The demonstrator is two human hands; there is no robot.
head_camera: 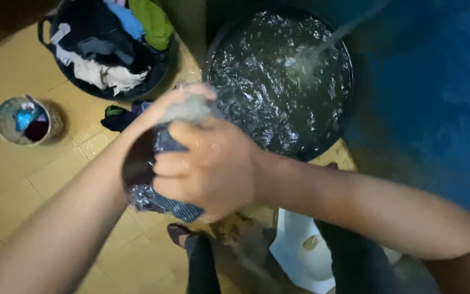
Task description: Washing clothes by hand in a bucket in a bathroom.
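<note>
A wet dark striped cloth (161,201) is clenched between left hand (178,106) & right hand (208,169), just left of the big black water tub (349,103), w/ a stream pouring into it. Step in hand looks like scrubbing/wringing; next move prob. calls for a firm twist or a dip in the tub. Laundry basket (161,71) & small woven basket (4,128) sit further left of the tub.

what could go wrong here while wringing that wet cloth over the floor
1. The big tub looks nearly full with a stream of water pouring in; it may overflow.
2. Both hands, left hand and right hand, squeeze the dark striped cloth above the tiled floor, so drips could make it slippery.
3. Splashes might reach the basket of clothes close by.
</note>
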